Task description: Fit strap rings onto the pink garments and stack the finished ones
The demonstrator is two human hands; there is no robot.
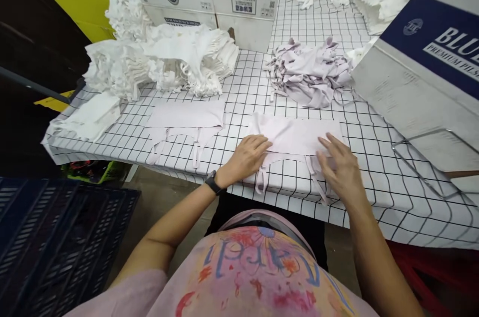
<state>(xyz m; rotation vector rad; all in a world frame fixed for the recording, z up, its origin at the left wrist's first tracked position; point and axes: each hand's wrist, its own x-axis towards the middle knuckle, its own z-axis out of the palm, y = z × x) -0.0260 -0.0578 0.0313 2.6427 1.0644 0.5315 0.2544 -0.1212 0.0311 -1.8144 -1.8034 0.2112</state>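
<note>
Two hands: your left hand (249,157) and your right hand (342,169) both rest on the pale pink cloth (299,135).
Left grip: let go, with your fingers laid on the left end.
Right grip: let go too, with your fingers spread on the right end.
Pale pink cloth: flat on the checked tablecloth (377,157), right in front of you, straps hanging toward you.
Other pink cloth (187,113): flat, to the left of yours, and apart from it.
Light purple heap (310,70): all messy, just behind your cloth.
White pile (175,52): big and bumpy, at the back left.
Boxes: one white box (209,7) behind the white pile, and one blue and white box (419,62) on the right.
Black watch (214,183): on your left wrist.
</note>
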